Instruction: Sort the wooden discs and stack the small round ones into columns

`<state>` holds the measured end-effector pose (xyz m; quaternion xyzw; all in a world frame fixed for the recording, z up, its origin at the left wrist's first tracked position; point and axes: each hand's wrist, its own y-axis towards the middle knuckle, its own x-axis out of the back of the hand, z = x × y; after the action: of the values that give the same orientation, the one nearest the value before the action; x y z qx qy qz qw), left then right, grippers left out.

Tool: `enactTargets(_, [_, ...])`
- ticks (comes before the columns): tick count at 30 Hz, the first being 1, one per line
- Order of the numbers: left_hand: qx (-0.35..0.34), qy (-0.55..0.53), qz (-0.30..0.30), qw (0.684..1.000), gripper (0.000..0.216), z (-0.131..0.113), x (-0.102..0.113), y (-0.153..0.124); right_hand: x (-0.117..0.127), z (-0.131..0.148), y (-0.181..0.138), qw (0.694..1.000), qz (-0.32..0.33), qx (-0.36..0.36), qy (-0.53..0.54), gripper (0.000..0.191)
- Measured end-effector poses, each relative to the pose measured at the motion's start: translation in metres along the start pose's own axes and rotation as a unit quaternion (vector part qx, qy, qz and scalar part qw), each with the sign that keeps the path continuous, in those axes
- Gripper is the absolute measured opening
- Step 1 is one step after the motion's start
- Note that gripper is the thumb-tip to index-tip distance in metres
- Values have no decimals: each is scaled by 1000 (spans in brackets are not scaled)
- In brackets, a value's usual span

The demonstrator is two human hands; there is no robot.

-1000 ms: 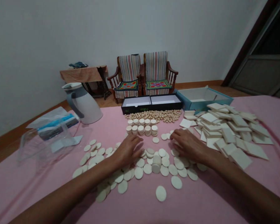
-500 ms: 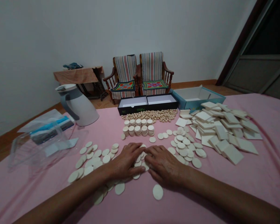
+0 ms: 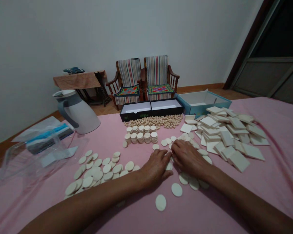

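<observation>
Many flat white round discs point(image 3: 100, 170) lie scattered on a pink cloth point(image 3: 141, 217). My left hand point(image 3: 156, 167) lies palm down on discs near the middle, fingers stretched and together. My right hand point(image 3: 188, 157) rests flat beside it, fingers touching the left hand's fingertips, covering more discs point(image 3: 192, 183). Two single discs point(image 3: 160, 202) lie just in front of my hands. Short stacks of smaller discs point(image 3: 140, 135) stand behind, and small tan beads point(image 3: 156, 121) lie beyond them.
A heap of white square tiles point(image 3: 228, 133) lies at the right. An open black box point(image 3: 150, 109) and a blue box point(image 3: 202, 100) sit at the back. A white jug point(image 3: 75, 112) and a clear plastic container point(image 3: 36, 149) stand at the left. Two striped chairs point(image 3: 146, 79) stand beyond.
Both hands slid to the right together across the discs, from the middle heap to the right-hand group. The view also shifted slightly to the right.
</observation>
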<state>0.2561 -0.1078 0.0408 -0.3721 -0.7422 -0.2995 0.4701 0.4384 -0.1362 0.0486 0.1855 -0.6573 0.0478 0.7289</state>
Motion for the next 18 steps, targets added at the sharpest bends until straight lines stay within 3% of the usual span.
enactTargets(5, [-21, 14, -30, 999, 66, -1, -2, 13, 5, -28, 2, 998, -16, -66, -10, 11])
enactTargets(9, [-37, 35, -58, 997, 59, 8, 16, -1, 6, -38, 2, 995, -58, -70, 32, 13])
enactTargets(14, [-22, 54, -109, 992, 45, 46, 47, -46, 14, -9, 3, 991, -75, 7, 112, 12])
enactTargets(18, [70, 58, -109, 990, 37, 74, 71, -92, 19, 33, 6, 981, -31, 72, 175, 12])
